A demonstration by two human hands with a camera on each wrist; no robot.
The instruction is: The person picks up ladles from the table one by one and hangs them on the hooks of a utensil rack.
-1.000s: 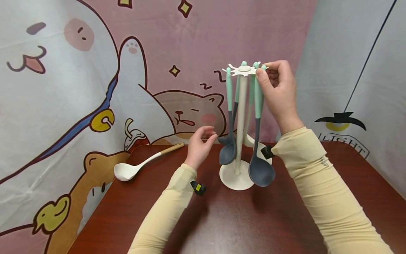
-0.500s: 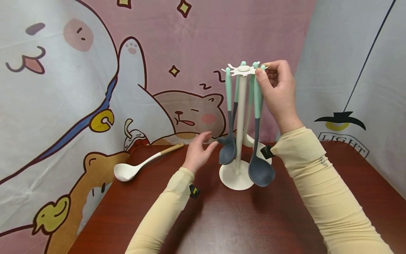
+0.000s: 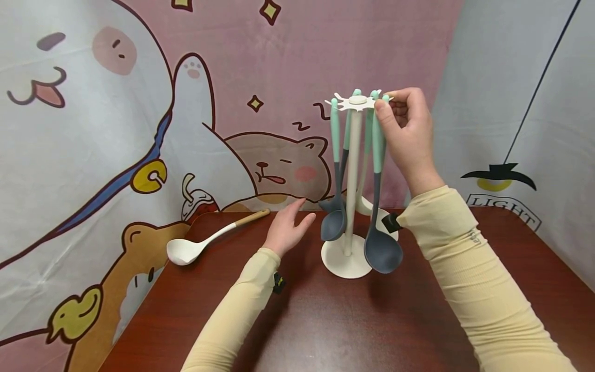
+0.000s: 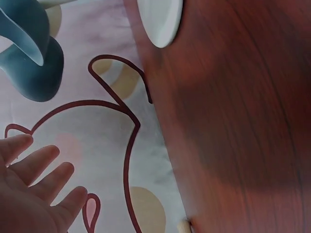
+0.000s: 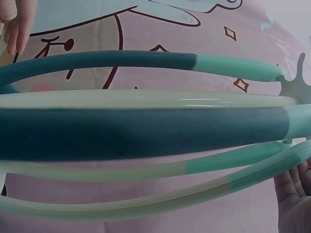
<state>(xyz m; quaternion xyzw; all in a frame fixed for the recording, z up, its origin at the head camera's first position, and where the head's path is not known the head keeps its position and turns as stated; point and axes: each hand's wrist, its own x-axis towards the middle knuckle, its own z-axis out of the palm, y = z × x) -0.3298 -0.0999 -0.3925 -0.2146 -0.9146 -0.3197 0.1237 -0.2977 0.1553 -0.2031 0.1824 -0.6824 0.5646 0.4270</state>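
A cream utensil rack (image 3: 353, 175) stands upright on the table, several mint-handled kitchen tools hanging from its hooks. My right hand (image 3: 413, 137) is at its top, thumb and curled fingers pinching a mint-green handle by the hook; the exact hold is partly hidden. In the right wrist view, fingertips (image 5: 294, 182) lie behind a mint-and-cream handle (image 5: 248, 177). A dark grey ladle (image 3: 383, 253) hangs at the front right, another dark ladle (image 3: 333, 227) at the left. Left of the rack, my left hand (image 3: 284, 228) hovers with fingers extended, touching nothing.
A white ladle with a wooden handle (image 3: 183, 252) lies on the left of the brown table (image 3: 334, 330). Behind the table hangs a cartoon-printed cloth (image 3: 297, 62). The rack's round base (image 3: 344, 269) sits near the middle of the table.
My left hand has drawn slightly left and down from the rack, its fingers straightening. The right hand stays at the rack top, and the rack and hanging tools have hardly moved.
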